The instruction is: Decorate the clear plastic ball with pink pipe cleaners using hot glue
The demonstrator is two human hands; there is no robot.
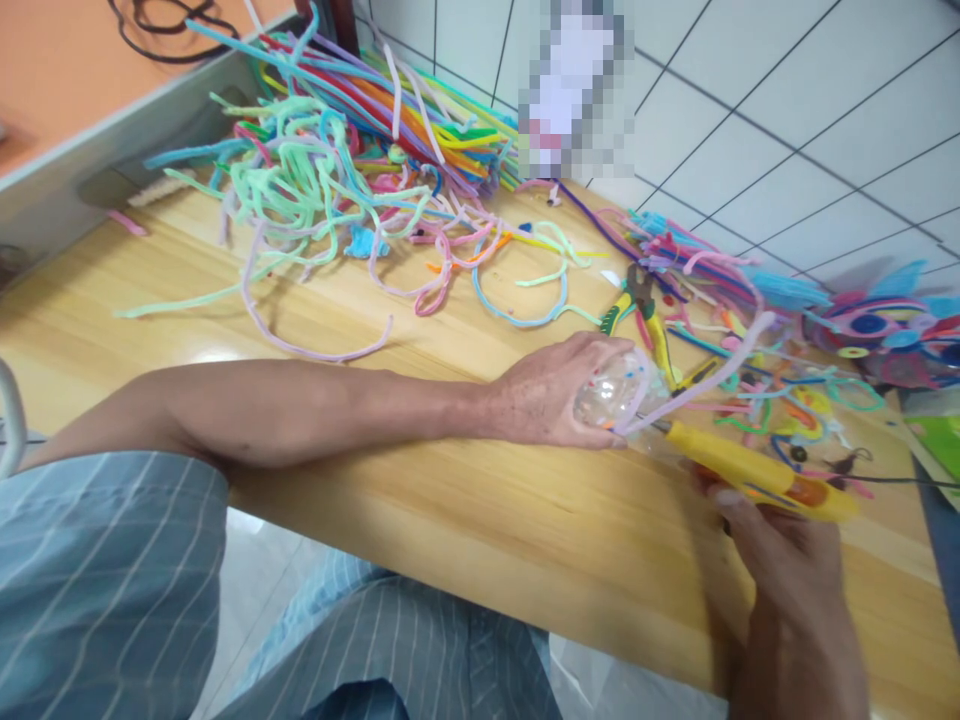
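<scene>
My left hand (559, 395) reaches across the wooden table (420, 500) and grips a clear plastic ball (621, 388) together with a pale lilac pipe cleaner (716, 362) that curves up to the right. My right hand (780, 545) holds a yellow glue gun (757, 470), its tip touching the ball where the pipe cleaner meets it. The right hand is blurred.
A big tangled heap of coloured pipe cleaners (352, 150) lies at the table's far side. Yellow-handled pliers (645, 320) and loose pipe-cleaner pieces lie right of centre. A colourful craft piece (892, 335) sits at the right edge. Tiled floor beyond.
</scene>
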